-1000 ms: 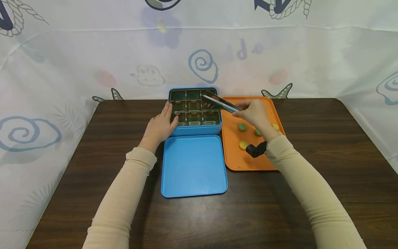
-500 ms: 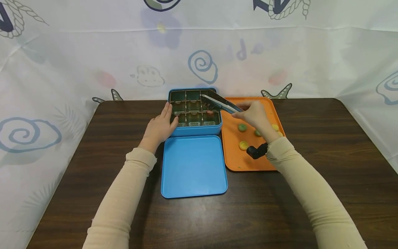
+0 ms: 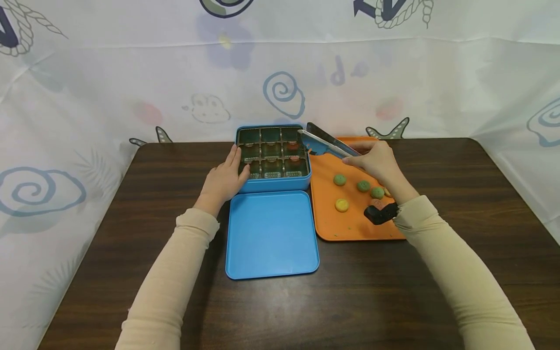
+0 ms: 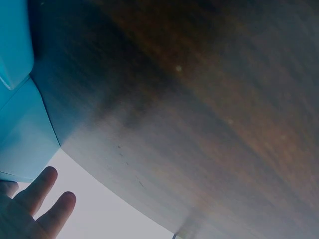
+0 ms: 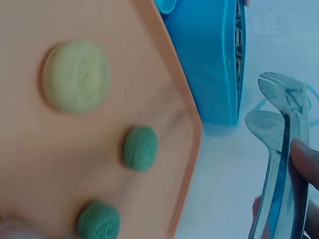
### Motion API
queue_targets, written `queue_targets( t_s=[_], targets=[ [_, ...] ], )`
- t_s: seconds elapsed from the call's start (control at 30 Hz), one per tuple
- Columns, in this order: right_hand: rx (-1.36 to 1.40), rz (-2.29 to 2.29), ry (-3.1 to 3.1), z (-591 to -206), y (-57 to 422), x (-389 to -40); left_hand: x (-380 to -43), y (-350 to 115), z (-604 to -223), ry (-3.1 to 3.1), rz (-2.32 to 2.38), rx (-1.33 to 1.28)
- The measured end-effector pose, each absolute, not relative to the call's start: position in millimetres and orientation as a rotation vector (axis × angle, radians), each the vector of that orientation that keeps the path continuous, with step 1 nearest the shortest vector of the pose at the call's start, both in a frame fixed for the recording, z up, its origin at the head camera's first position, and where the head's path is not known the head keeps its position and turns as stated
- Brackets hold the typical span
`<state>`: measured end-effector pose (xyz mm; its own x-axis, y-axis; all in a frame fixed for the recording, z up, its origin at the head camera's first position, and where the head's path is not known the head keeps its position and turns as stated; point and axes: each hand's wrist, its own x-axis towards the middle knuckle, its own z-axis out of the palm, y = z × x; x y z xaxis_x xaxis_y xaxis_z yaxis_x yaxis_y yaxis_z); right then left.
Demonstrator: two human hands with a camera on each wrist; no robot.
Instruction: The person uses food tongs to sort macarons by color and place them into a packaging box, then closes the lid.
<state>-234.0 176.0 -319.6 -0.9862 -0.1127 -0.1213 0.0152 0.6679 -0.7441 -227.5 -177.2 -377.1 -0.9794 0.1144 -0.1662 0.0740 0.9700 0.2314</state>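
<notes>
A blue box [image 3: 275, 183] holds a dark divided insert; reddish pieces [image 3: 294, 158] show in its right column. My left hand [image 3: 224, 180] rests on the box's left rim with fingers extended. In the left wrist view, fingertips [image 4: 62, 206] stand near the blue wall. My right hand [image 3: 378, 160] pinches metal tongs [image 3: 330, 146], whose tips stand apart just past the box's right rim. The right wrist view shows their forked end and spoon-like end [image 5: 264, 124] with nothing between them. Round green pieces [image 3: 363, 185] and a yellow piece [image 3: 341, 205] lie below that hand.
An orange tray [image 3: 332, 228] carrying the round pieces stands against the box's right side. A blue lid [image 3: 273, 238] lies in front of the box. Behind the brown table [image 3: 166, 194] hangs a printed white cloth [image 3: 175, 73]. A black wrist mount [image 3: 380, 214] overlaps the tray.
My right hand and the tongs have moved right, out from over the box. A reddish piece that was by the tong tips now sits in the insert. The left hand stays put.
</notes>
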Motion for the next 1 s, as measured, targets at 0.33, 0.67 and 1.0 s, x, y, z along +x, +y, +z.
queue_targets(
  t_s=[0.33, 0.67, 1.0],
  targets=[
    [0.011, -1.198, 2.676, -316.3, 205.4, -220.0, -227.8, -178.8, -376.5, 2.926, 0.339, 0.136],
    [0.061, -1.152, 2.662, -327.6, 225.9, -210.4, -228.0, -178.6, -376.8, 2.929, 0.345, 0.137],
    [-0.026, -1.094, 2.637, -343.0, 239.3, -202.7, -228.0, -177.1, -376.5, 2.933, 0.354, 0.139]
  ],
)
